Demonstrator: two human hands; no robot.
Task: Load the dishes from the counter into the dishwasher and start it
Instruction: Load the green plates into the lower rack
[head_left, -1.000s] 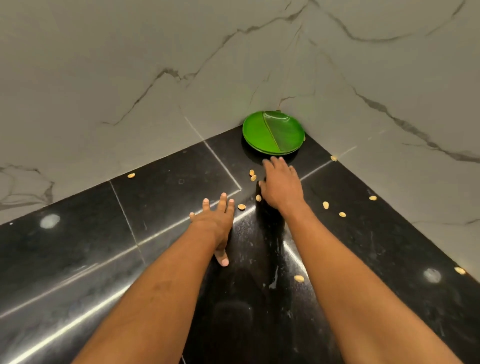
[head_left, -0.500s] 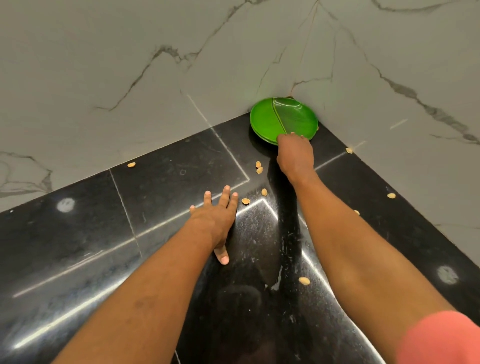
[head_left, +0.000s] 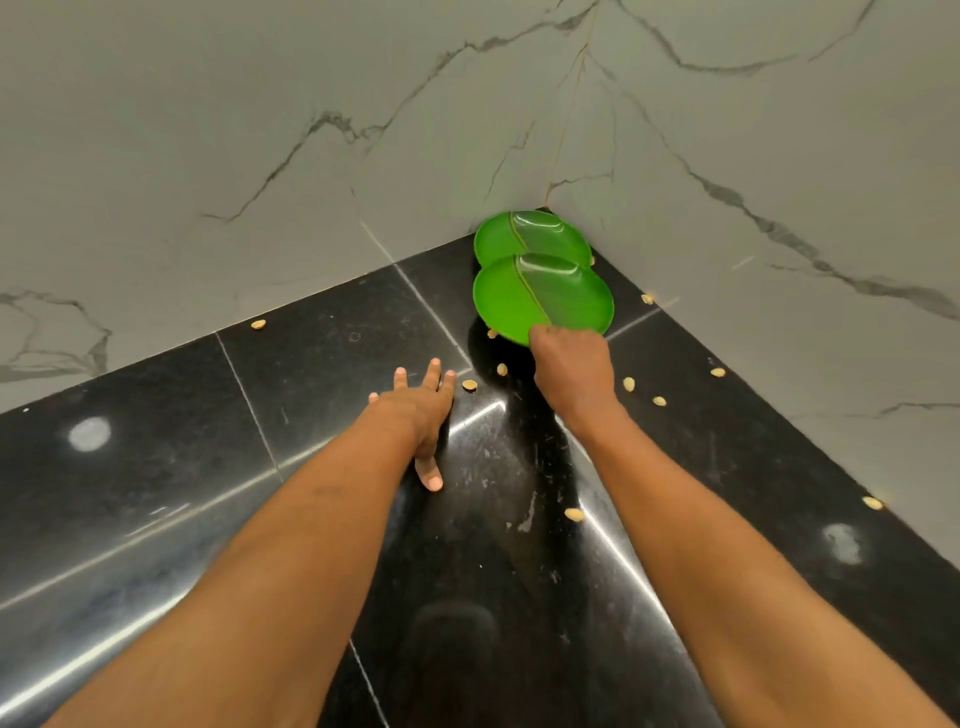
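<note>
Two green plates sit in the far corner of the black counter (head_left: 208, 467). My right hand (head_left: 571, 371) grips the near rim of the upper green plate (head_left: 540, 299), which is lifted and pulled toward me off the lower green plate (head_left: 530, 236). The lower plate stays in the corner against the marble walls. My left hand (head_left: 421, 410) rests flat on the counter with its fingers spread, left of the plates, holding nothing.
Several small tan shells (head_left: 470, 384) lie scattered on the counter around both hands and along the right wall. Grey marble walls (head_left: 260, 156) meet in the corner behind the plates and close off the far and right sides.
My right hand reached to the plates, took hold of the top one's rim and drew it toward me, uncovering the second plate. My left hand stayed flat on the counter.
</note>
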